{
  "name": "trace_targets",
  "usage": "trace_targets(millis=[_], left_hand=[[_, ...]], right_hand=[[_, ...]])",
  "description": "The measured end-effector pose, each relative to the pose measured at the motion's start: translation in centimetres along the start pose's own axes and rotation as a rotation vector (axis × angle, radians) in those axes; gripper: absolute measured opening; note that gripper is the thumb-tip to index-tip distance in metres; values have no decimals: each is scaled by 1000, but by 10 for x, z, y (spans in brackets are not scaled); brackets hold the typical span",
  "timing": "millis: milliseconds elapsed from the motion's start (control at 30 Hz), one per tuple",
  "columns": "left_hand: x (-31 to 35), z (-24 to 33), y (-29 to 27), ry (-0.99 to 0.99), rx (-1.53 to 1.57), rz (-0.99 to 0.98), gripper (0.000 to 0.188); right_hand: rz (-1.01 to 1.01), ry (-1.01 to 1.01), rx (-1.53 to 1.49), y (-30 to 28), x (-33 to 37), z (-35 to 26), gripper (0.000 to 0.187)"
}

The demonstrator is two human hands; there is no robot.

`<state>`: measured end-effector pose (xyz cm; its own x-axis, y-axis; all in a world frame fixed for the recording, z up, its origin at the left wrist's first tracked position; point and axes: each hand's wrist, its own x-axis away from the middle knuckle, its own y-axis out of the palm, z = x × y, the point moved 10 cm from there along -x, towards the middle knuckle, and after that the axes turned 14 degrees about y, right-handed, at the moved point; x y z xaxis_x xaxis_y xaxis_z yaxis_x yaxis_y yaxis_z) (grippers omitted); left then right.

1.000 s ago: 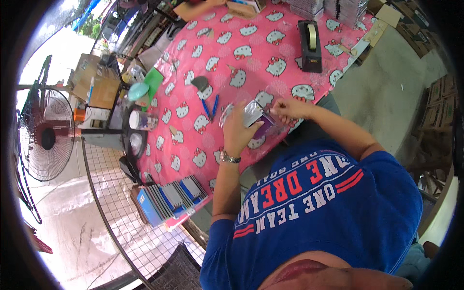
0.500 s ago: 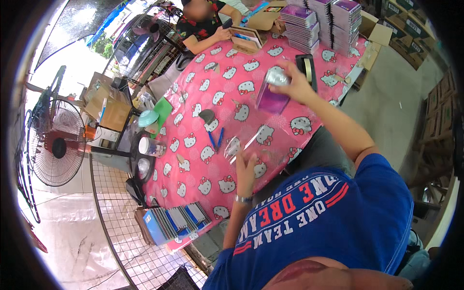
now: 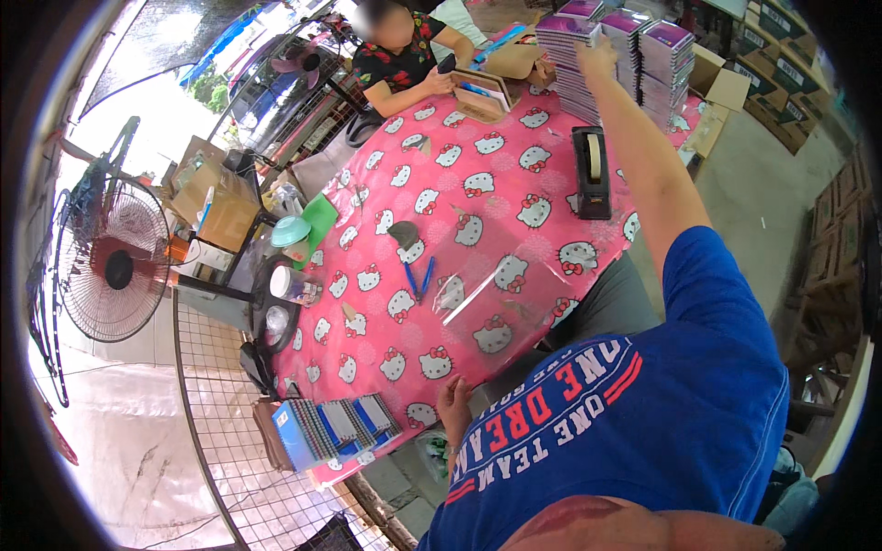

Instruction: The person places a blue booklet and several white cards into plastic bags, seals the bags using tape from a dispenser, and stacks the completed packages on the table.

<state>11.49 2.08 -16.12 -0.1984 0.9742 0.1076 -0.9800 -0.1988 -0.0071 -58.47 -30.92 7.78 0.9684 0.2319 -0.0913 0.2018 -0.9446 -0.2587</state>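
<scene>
right hand (image 3: 597, 61) is hovering at purple-topped stacks (image 3: 567, 57), upper right
left hand (image 3: 453, 400) is hanging by the pink table (image 3: 375, 298), lower middle; blue pliers (image 3: 426, 278) are lying mid-frame

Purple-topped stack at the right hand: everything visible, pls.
The stack is many thin, flat items piled upright, edges slightly uneven. Purple shows on top; the sides are pale and glossy, paper or plastic by look. It stands on the far right part of the pink tablecloth, among other purple-topped stacks. The right hand is at its upper right side; contact is unclear.
</scene>
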Motion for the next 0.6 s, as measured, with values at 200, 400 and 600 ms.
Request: trace_targets(millis=[200,400,600], left_hand=[[3,5,-4,15,-82,-53,25],[14,17,-32,92,65,228,16],[72,-29,-148,-36,420,917,17]], right_hand=[[37,-519,314,-13,68,-26,58],[97,-864,547,-2,93,-45,54],[-119,-1132,283,-25,215,-37,47]])
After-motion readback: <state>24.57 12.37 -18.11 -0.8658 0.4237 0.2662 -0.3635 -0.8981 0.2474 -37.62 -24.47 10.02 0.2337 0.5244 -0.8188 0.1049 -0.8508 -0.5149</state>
